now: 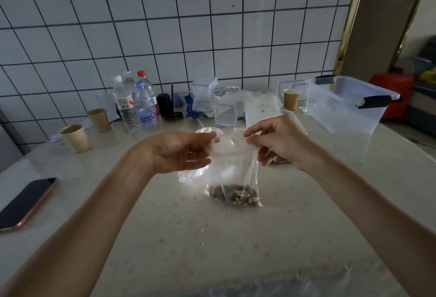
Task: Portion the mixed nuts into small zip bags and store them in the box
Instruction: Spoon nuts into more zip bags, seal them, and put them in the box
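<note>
A small clear zip bag (233, 174) with a red seal line hangs above the table, a portion of mixed nuts (236, 195) lying in its bottom. My left hand (181, 151) pinches the bag's top left corner. My right hand (280, 141) pinches the top right end of the seal. Another clear bag (191, 175) lies under my left hand. More nuts (279, 160) show on the table behind my right hand, mostly hidden. The big clear storage box (346, 112) with black latches stands open at the back right.
A phone (26, 203) lies at the left edge. Paper cups (75, 138) (99, 120) (291, 98), water bottles (146, 103), small clear containers (204, 94) and packets crowd the back by the tiled wall. Crinkled plastic (295, 282) lies at the near edge.
</note>
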